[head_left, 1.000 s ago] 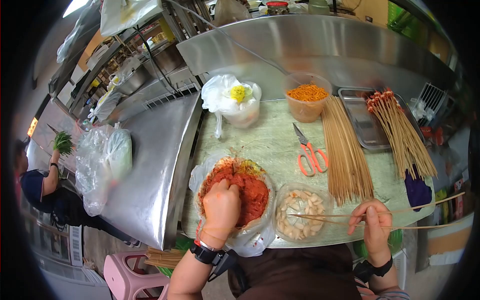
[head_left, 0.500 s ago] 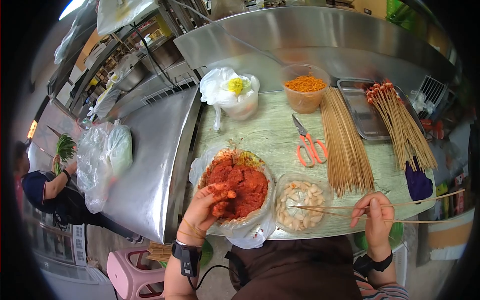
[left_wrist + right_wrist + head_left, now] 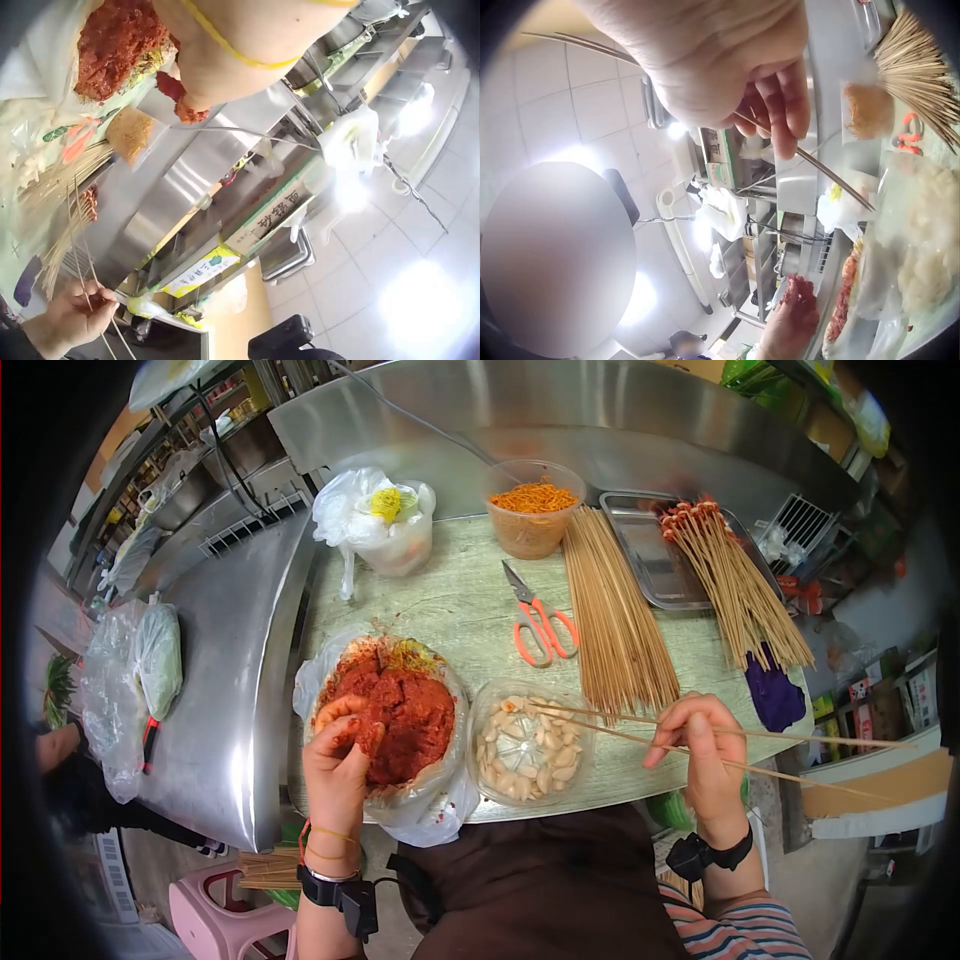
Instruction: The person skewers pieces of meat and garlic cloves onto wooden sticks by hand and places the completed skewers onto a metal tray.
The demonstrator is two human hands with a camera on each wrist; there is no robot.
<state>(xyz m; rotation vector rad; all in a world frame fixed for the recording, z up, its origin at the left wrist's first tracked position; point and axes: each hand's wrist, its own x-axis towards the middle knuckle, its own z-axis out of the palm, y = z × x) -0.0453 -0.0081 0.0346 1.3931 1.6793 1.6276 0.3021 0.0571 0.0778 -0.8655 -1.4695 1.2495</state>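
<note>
My left hand [image 3: 335,765], fingers smeared red, pinches a small piece of red-coated meat [image 3: 370,728] over a bag-lined bowl [image 3: 462,745]. Red marinated meat [image 3: 415,710] fills that bowl, with yellowish seasoning along its far rim. Two thin wooden skewers [image 3: 640,730] are held by my right hand [image 3: 710,760], between thumb and fingers. They spread slightly apart, and their points reach over a clear plastic tub [image 3: 480,785] of pale, garlic-like cloves [image 3: 560,755]. In the right wrist view the skewers [image 3: 836,180] run past the fingertips.
Orange-handled scissors [image 3: 540,625] lie behind the clove tub, beside a long pile of bare skewers [image 3: 620,620]. Farther back stand a tub of orange shreds [image 3: 535,510], a bagged white tub [image 3: 400,550] and a metal tray [image 3: 635,550] with loaded skewers [image 3: 735,580]. A purple cloth [image 3: 775,695] hangs at the right edge.
My left hand has come up out of the meat, fingers turning from down in it to pinching a piece above. The skewer points have shifted toward the tub's far side. The head view has swung right.
</note>
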